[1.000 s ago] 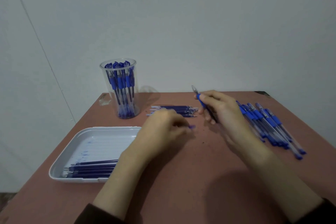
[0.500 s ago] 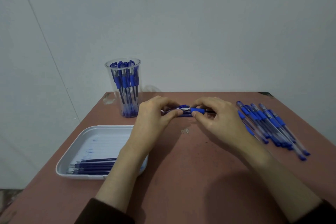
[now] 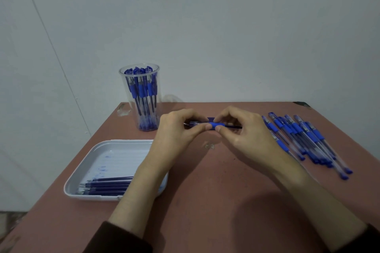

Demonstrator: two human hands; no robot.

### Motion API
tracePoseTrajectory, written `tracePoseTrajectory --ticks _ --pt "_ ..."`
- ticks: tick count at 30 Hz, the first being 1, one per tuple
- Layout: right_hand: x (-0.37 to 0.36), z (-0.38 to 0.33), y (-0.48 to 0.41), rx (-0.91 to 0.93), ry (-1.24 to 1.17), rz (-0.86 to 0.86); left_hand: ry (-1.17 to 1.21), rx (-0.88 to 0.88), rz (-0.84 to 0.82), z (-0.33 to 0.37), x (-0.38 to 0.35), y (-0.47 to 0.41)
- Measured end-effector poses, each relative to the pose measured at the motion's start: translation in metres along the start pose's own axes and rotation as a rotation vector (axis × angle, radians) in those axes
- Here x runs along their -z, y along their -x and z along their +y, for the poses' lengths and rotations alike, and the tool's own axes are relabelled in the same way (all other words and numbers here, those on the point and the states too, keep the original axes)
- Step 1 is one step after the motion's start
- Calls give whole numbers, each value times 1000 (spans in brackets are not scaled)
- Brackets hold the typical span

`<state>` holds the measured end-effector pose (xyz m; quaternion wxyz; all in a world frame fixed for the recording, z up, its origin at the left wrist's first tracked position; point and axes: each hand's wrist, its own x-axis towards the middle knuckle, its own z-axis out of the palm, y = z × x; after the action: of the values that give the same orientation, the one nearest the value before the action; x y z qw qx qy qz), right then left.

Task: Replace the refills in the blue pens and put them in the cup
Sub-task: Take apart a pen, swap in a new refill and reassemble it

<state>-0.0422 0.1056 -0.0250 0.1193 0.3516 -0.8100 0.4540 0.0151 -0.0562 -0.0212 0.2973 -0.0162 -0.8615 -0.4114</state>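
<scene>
Both hands hold one blue pen level above the middle of the table. My left hand pinches its left end and my right hand pinches its blue grip section. A dark refill tip sticks out to the right past my right fingers. The clear plastic cup with several blue pens stands at the back left. A pile of blue pens lies on the right. New refills behind my hands are mostly hidden.
A white tray at the front left holds several dark blue refills along its near side; my left forearm crosses its right edge. The reddish table ends at a white wall behind the cup.
My left hand came up from the table to meet my right hand. The pen, once tilted up in my right hand, now lies level between both hands.
</scene>
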Motion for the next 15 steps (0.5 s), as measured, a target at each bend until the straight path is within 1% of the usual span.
tracePoseTrajectory --ticks 7,11,15 --pt "1 -1 -1 -96 -186 -43 96 47 -48 -3 2 -1" --pt "-1 -1 -2 -108 -212 -64 178 78 -88 -8 4 -1" --pt "-5 -2 -2 -130 -217 -85 164 95 -114 -12 5 -1"
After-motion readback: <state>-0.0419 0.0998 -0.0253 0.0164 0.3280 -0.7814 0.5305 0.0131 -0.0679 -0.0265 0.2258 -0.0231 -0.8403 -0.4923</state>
